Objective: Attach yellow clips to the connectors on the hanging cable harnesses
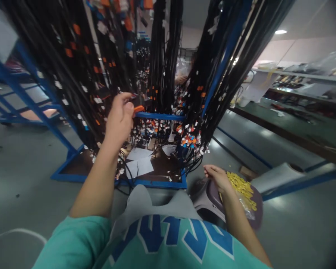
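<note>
In front of me, long bundles of black wire harnesses [159,45] hang from a blue rack, with many small white, orange and blue connectors at their lower ends. My left hand [119,121] is raised among them with curled fingers. An orange connector [139,108] sticks out of that hand beside the thumb, just above the rack's blue crossbar [161,116]. Low on the right, my right hand [217,177] has its fingertips pinched together; anything between them is too small to make out. Beside its wrist, a pile of small yellow parts [240,186] lies on a dark stool [257,213].
White paper sheets [141,167] lie on the rack's base [168,164]. A workbench [305,123] runs along the right, with a roll of clear film [280,177] beneath it. Another blue rack [25,101] stands left. Behind the harnesses, a person [182,71] is partly visible.
</note>
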`<state>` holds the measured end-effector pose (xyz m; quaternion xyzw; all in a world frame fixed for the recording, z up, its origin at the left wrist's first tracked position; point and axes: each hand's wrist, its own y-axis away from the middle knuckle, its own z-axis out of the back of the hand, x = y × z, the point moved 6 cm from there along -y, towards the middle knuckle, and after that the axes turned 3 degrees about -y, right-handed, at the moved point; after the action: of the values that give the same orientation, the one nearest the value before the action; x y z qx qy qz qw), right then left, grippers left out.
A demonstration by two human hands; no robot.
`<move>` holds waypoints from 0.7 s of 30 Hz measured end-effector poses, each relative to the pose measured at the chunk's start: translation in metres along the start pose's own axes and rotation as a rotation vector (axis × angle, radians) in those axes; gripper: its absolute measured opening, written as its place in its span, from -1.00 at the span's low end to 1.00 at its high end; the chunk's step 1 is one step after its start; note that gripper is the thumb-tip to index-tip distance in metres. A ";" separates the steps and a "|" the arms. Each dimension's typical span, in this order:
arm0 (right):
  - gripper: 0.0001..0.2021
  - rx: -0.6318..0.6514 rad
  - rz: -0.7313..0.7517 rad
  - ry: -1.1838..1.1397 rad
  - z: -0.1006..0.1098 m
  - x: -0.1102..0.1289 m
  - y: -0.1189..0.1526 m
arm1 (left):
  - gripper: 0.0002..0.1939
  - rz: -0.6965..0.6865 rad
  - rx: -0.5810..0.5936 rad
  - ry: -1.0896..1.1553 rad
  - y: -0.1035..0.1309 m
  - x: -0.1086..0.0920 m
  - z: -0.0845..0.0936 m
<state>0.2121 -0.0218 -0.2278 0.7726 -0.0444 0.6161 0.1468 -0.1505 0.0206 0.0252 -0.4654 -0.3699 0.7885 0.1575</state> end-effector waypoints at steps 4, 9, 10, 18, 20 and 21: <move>-0.57 -0.089 -0.004 -0.041 0.034 -0.007 0.005 | -0.47 0.175 -0.278 -0.004 0.006 0.026 -0.006; -0.55 -0.194 -0.064 -0.072 0.083 -0.028 0.016 | -0.40 0.097 -0.527 -0.232 0.020 0.031 -0.043; -0.54 -0.223 -0.082 -0.081 0.093 -0.033 0.018 | -0.42 0.061 -0.499 -0.232 0.020 0.031 -0.059; -0.60 -0.393 -0.160 -0.188 0.152 -0.057 0.034 | -0.66 0.445 0.174 0.315 -0.005 0.078 -0.251; -0.61 -0.422 -0.160 -0.195 0.161 -0.058 0.037 | -0.67 0.546 0.277 0.313 -0.012 0.090 -0.294; -0.62 -0.433 -0.159 -0.197 0.165 -0.058 0.038 | -0.66 0.565 0.309 0.307 -0.016 0.094 -0.313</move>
<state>0.3434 -0.1112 -0.3102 0.7806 -0.1287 0.5004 0.3517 0.0652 0.2237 -0.1130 -0.6330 -0.0749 0.7685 0.0557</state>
